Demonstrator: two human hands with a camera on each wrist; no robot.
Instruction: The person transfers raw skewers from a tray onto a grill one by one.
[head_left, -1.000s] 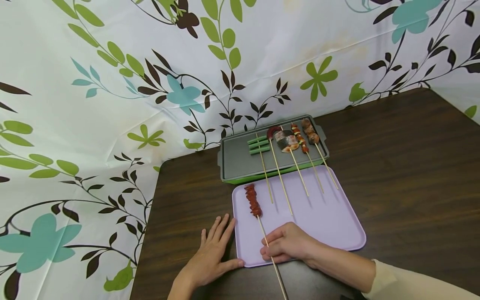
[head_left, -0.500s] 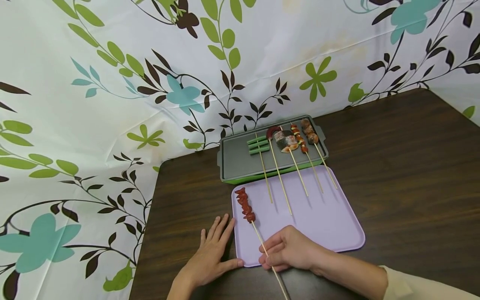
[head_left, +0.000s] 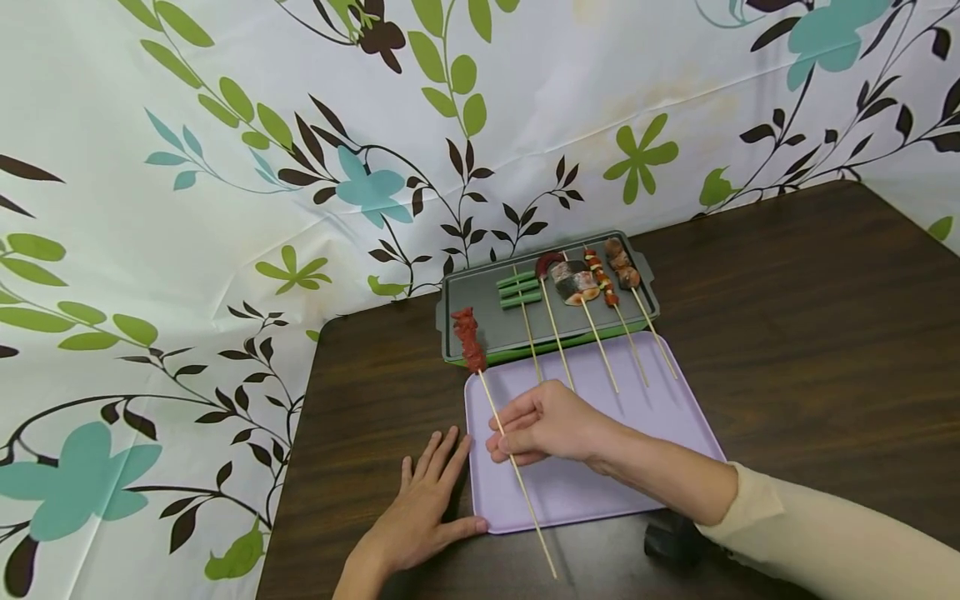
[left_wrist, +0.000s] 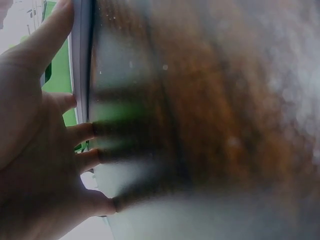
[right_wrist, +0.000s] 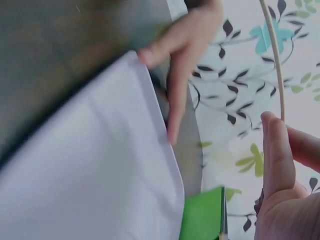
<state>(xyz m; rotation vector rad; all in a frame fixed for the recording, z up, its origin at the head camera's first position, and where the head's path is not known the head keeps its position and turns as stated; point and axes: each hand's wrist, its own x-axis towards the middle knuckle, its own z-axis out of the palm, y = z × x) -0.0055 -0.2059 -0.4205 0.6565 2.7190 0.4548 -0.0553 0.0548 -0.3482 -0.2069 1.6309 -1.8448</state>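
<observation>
My right hand pinches the wooden stick of a skewer of red meat pieces, thumb against fingers. The skewer slants away to the left. Its meat overlaps the front left part of the grey griddle in the head view, and its stick crosses the lilac tray. In the right wrist view, the bare stick rises from the right fingertips. My left hand lies with fingers spread at the tray's left edge, its thumb at the near left corner. The left wrist view shows its fingertips on the tray's side.
Several skewers lie on the griddle, their sticks reaching over the tray: green vegetable sticks, fish slices, a red and yellow one, brown balls. A patterned cloth hangs behind the dark wooden table.
My right hand has carried the red meat skewer from over the tray forward, bringing its meat up to the griddle's front left. Earlier, it swung the tip leftward. The left hand stays in place.
</observation>
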